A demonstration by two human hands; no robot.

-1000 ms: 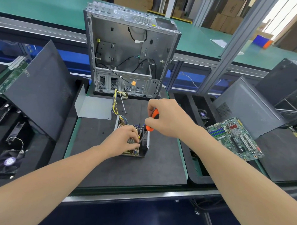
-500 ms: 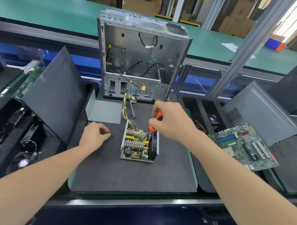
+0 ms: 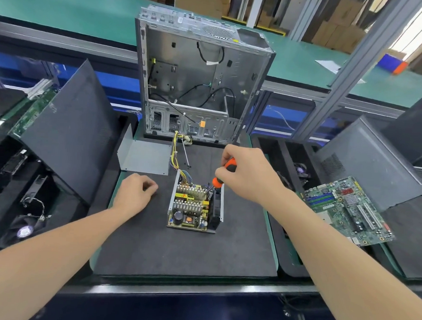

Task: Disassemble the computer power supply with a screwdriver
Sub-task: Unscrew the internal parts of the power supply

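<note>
The opened power supply (image 3: 193, 206) lies on the black mat (image 3: 182, 250), its circuit board, heat sinks and side fan exposed. My right hand (image 3: 247, 172) grips an orange and black screwdriver (image 3: 222, 173), tip down into the unit's far right corner. My left hand (image 3: 134, 192) rests on the mat left of the unit, fingers curled; whether it pinches something is hidden. The removed grey metal cover (image 3: 144, 157) lies behind it. Yellow wires (image 3: 175, 151) run from the unit toward the case.
An empty computer case (image 3: 196, 74) stands upright at the mat's far edge. A thin metal rod (image 3: 185, 152) lies before it. A motherboard (image 3: 348, 209) sits right, dark side panels (image 3: 68, 127) lean left and right, fans (image 3: 24, 229) lie at left.
My left hand left the power supply and moved left onto the mat, where it now rests. The right hand keeps the screwdriver at the unit's far corner.
</note>
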